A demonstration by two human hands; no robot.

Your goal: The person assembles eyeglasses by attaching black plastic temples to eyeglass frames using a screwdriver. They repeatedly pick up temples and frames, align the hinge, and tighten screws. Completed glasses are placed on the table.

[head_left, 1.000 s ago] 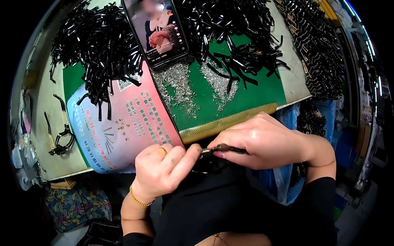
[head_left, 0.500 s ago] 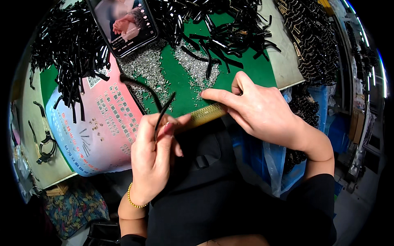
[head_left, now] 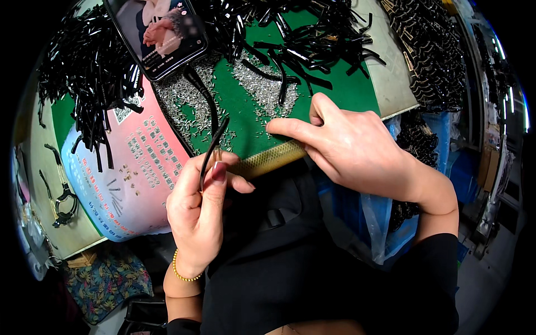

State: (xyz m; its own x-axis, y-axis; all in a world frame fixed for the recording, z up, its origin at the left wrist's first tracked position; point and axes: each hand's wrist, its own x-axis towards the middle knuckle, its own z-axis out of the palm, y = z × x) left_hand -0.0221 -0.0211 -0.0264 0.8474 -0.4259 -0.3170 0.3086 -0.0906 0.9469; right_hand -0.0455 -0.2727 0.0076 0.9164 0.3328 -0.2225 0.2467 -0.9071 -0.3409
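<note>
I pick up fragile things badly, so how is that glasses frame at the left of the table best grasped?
Probably pinch the glasses frame by its dark rim, coming from the near side with the left hand, once free of its black strip. The rim lies nearest; the thin arms stretch away and look easier to bend.

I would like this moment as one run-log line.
left hand: holding black curved pieces | right hand: near small silver pieces

two slim, curved black eyewear temples slant, tips apart, near loose silver pins
</note>
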